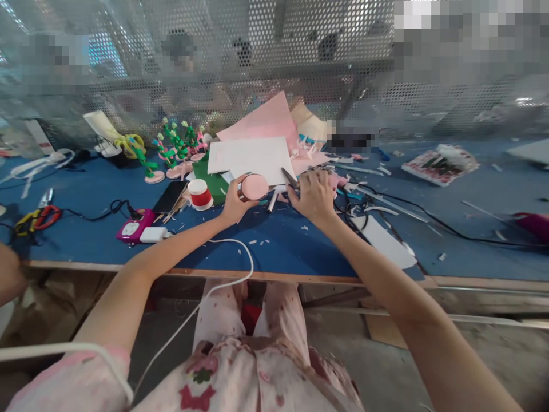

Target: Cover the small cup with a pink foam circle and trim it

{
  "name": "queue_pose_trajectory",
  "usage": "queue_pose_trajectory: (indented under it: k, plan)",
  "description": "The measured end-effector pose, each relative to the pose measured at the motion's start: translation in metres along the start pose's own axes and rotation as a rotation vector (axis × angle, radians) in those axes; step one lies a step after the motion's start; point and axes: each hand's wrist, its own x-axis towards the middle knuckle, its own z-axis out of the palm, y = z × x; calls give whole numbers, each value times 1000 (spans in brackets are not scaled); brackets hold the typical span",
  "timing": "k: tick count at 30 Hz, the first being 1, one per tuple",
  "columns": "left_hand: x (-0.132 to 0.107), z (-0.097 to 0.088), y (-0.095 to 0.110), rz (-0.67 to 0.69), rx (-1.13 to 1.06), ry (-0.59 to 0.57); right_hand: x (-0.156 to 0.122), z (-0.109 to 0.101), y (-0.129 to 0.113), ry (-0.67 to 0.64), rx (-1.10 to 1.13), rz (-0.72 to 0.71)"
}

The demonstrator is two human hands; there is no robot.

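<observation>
My left hand (235, 203) is closed around the edge of a pale pink round disc (254, 187), its flat face turned up. A dark pointed blade (290, 178) sticks out to the upper left from under my right hand (316, 194). That hand's fingers are curled over it, hiding the handle, so I cannot tell whether it is a knife or scissors. Paper scraps (338, 182) lie around this hand. Behind both hands are white sheets (253, 157) and a large pink sheet (266, 117). A white marker-like stick (272, 200) lies between the hands.
Left of my left hand stand a red-and-white tape roll (200, 194) and several green craft plants (174, 143). A purple power socket (135, 226), a black phone (170, 197) and red-and-yellow scissors (40, 214) lie farther left. Cables cross the blue table (274, 246). Perforated metal mesh (283, 63) rises behind.
</observation>
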Motion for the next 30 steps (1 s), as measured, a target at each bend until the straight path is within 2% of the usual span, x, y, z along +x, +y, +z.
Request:
queue_pose_trajectory:
  k: [2, 5, 6, 8, 13, 17, 22, 25, 28, 30]
  plan:
    - [0, 0, -1, -1, -34, 5, 5, 0, -8, -70, 164, -25]
    - [0, -1, -4, -17, -6, 38, 14, 12, -21, -339, 589, 10]
    - [0, -2, -4, -23, 26, 54, 15, 17, -25, -389, 732, -7]
    - [0, -2, -4, -33, 89, 78, 16, 28, -33, -314, 879, 19]
    - [-1, -2, 3, -50, 150, 60, 10, 39, -41, -179, 892, 93]
    - [-3, -2, 7, -47, 171, 17, 10, 38, -36, -114, 873, 137]
    - [-6, -3, 8, 22, 139, -71, 13, 38, -22, -20, 844, 207]
    - [-7, -4, 9, 31, 161, -64, 12, 39, -18, -20, 936, 218]
    - [-7, -5, 11, 63, 187, -65, 11, 37, -21, -101, 1079, 211]
    - [-7, -5, 11, 123, 204, -99, 9, 35, -26, -147, 1078, 202]
